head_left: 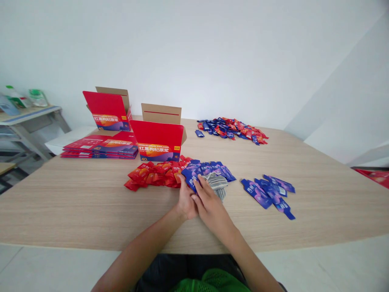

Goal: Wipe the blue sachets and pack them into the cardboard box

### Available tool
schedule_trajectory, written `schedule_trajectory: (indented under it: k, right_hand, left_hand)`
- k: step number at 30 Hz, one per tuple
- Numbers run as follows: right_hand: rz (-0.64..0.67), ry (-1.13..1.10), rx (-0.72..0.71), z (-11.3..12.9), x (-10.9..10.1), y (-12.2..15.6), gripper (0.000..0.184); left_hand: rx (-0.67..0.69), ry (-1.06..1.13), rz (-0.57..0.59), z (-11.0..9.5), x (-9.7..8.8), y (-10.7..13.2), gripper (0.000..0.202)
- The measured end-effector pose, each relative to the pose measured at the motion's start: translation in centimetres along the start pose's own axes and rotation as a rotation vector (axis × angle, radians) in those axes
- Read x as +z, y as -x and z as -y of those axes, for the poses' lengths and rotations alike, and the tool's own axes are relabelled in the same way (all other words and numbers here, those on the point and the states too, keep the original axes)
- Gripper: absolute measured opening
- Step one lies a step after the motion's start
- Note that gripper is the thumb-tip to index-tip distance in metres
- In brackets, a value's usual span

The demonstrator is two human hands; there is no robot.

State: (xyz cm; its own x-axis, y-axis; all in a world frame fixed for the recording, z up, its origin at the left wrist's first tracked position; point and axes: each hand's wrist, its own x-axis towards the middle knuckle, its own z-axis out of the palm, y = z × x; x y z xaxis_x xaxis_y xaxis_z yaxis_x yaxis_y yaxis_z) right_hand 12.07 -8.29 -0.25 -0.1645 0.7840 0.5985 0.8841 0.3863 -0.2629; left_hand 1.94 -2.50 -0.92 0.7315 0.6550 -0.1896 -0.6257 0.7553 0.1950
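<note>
A blue sachet (190, 172) with white lettering is held upright and tilted in front of me. My left hand (186, 202) is closed around its lower left side. My right hand (209, 202) presses its fingers on the sachet's lower right side, partly covering it. Just beyond my right hand lies a grey-and-white striped cloth (217, 182). Behind the held sachet is a row of blue sachets (223, 170), partly hidden. To the left of my hands, red sachets (154, 173) are heaped together.
An open red carton (159, 140) stands behind the red sachets. Farther left are another open carton (105, 107) and a stack of flat cartons (103, 145). Several loose blue sachets (270, 192) lie to the right. A mixed red-and-blue pile (232, 129) sits by the wall.
</note>
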Motion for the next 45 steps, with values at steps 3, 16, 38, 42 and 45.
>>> schedule_trajectory:
  k: [3, 16, 38, 42, 45]
  right_hand:
    - [0.081, -0.001, -0.035, 0.3, 0.3, -0.3, 0.049]
    - [-0.024, 0.093, -0.116, 1.6, 0.3, 3.5, 0.07]
    - [0.28, 0.063, -0.226, 0.4, -3.0, 0.1, 0.089]
    - [0.239, 0.059, -0.295, 0.5, -2.7, 0.1, 0.069]
    - [0.131, 0.073, -0.168, 0.8, -1.3, 0.4, 0.068]
  left_hand:
    - [0.056, 0.004, -0.023, -0.2, -0.2, -0.3, 0.089]
    - [0.049, -0.029, -0.07, -1.9, 1.6, 1.0, 0.104]
    - [-0.12, 0.053, 0.089, -0.4, -1.3, 0.3, 0.083]
    - [-0.113, 0.037, 0.016, -0.2, -1.3, 0.5, 0.076]
    - [-0.095, 0.009, 0.002, -0.3, -0.1, 0.5, 0.097]
